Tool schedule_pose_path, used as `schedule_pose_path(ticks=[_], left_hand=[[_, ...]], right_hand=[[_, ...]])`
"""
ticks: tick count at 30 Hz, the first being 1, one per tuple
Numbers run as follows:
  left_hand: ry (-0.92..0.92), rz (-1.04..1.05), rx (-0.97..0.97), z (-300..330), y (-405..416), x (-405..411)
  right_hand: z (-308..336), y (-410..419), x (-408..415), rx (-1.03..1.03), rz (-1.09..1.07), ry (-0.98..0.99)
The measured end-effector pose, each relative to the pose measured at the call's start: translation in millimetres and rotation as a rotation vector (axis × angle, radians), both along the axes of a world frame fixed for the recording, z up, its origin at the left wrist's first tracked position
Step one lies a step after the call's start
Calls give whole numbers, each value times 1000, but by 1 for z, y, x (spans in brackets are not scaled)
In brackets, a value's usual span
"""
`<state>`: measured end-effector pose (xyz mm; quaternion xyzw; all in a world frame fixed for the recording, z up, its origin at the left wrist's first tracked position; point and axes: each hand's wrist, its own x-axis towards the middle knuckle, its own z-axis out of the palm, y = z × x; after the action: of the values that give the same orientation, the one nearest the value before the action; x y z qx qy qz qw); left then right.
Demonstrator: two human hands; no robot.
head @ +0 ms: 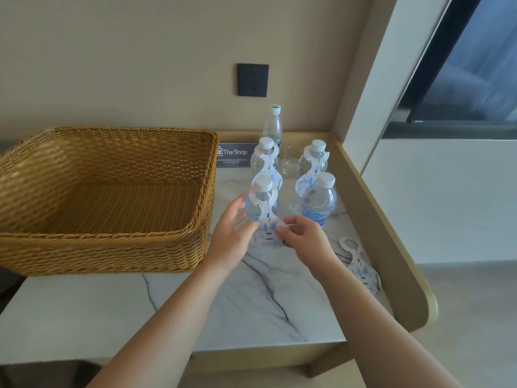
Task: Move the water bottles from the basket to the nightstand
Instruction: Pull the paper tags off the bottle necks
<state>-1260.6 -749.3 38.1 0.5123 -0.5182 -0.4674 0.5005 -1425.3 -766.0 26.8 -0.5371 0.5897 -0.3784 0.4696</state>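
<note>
Head view, both hands on the front bottle (261, 208) standing on the nightstand (240, 309), left hand (233, 233) gripping its side, right hand (305, 238) pinching its tag (268, 228), basket (106, 197) beside, three bottles (319, 203) behind.

bottles (319, 203) crowd right, marble front (223, 312) open

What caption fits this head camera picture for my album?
Both hands, left hand and right hand, adjust a paper-tagged clear plastic bottle beside the empty woven wicker basket.

Soft, even daylight comes from the window (461, 65) at right, shadows are faint, and the wide-angle lens bends the edges.
</note>
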Motion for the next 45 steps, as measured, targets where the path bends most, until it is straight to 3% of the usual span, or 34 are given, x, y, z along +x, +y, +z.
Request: schedule_pose_path(ticks=[5, 16, 22, 26, 33, 37, 41, 45], left_hand=[[-67, 47, 10, -3, -2, 5], [-87, 49, -65, -16, -8, 5], [-95, 96, -112, -22, -14, 0], [-122, 102, -160, -21, -23, -9], [-233, 147, -242, -25, -36, -11], [-267, 161, -269, -23, -36, -7], [-284, 163, -279, -25, -38, -7], [-290, 162, -297, -28, -39, -7]], right_hand=[[19, 6, -13, -50, 42, -293], [61, -5, 4, -201, -9, -289], [42, 16, -39, -270, -187, -303], [4, 47, -92, -179, -429, -355], [-69, 61, -128, 1, -638, 82], [-81, 51, -127, 50, -584, 377], [-85, 56, -118, -79, -433, 770], [-98, 70, -99, -169, -287, 917]])
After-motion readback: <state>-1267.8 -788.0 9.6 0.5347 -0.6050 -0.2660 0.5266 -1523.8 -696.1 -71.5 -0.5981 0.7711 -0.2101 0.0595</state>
